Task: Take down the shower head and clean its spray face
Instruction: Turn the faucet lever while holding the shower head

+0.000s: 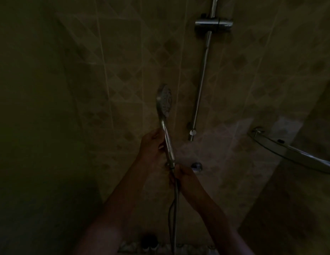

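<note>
Left hand (153,144) grips the shower head (165,115) handle, fingers curled around it. Right hand (184,176) pinches the hose (176,208) joint below. Head is off the holder (213,24), upright at centre, spray face turned right.

- The chrome shower head (164,102) stood upright, off its holder, spray face turned right.
- Its hose (175,208) hung straight down from the handle.

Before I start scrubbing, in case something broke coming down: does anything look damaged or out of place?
Nothing stands out. The shower head is off its holder, gripped by the left hand, with the right hand at the hose joint. It's too dim to rule out fine cracks.
</note>
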Motion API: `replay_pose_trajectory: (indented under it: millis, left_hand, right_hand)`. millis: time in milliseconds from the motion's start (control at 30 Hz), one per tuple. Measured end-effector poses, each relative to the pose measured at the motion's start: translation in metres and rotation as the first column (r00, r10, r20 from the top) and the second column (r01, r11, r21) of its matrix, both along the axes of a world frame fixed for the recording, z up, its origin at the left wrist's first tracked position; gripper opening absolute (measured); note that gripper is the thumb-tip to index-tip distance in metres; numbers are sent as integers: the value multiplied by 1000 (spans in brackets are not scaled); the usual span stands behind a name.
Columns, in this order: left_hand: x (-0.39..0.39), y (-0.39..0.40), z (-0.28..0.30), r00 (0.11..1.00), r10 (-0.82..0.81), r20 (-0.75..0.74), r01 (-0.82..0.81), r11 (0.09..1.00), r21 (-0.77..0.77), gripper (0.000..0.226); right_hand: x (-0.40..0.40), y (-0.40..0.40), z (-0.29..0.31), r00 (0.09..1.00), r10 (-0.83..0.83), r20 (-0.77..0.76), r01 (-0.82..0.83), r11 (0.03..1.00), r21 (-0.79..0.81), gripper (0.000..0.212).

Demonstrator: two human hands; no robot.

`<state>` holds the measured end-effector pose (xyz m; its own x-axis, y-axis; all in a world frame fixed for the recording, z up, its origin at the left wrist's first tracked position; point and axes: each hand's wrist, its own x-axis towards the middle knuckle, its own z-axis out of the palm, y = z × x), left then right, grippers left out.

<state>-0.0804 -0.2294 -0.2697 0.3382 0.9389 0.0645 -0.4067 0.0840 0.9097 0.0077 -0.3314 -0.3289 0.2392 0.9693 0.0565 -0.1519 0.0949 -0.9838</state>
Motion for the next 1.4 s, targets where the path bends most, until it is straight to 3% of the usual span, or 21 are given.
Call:
replay_pose_trajectory:
  millis: [167, 267, 467, 633, 833, 933, 1033, 1400]
  left_hand:
    - [5, -6, 7, 999, 1, 50, 0, 1000, -12, 17]
    - [10, -10, 10, 993, -47, 106, 58, 993, -99, 26]
    - [4, -9, 11, 999, -45, 7, 45, 997, 57, 16]
    - [4, -10, 9, 999, -32, 11, 31, 995, 96, 22]
    - [0, -16, 18, 993, -106, 41, 108, 993, -46, 30]
    - [4, -18, 15, 996, -92, -2, 92, 996, -10, 21]
    - [7, -20, 15, 993, -117, 24, 116, 993, 24, 8]
    - [3, -13, 11, 989, -143, 20, 144, 987, -69, 18]
  right_hand:
    - [-3, -1, 1, 1000, 0, -15, 0, 1000, 25, 20]
    - [-4, -3, 5, 1000, -11, -10, 11, 1000, 6, 27]
    - [-3, -5, 6, 998, -46, -39, 46, 999, -5, 29]
    - [2, -8, 8, 999, -27, -39, 27, 1000, -4, 31]
    - [0, -10, 8, 997, 17, -73, -16, 1000, 15, 25]
    - [-5, -10, 7, 993, 30, -111, -29, 1000, 8, 15]
    - [-7, -10, 4, 988, 54, -144, -54, 999, 4, 20]
    - [-2, -16, 4, 1000, 13, -22, -13, 1000, -20, 24]
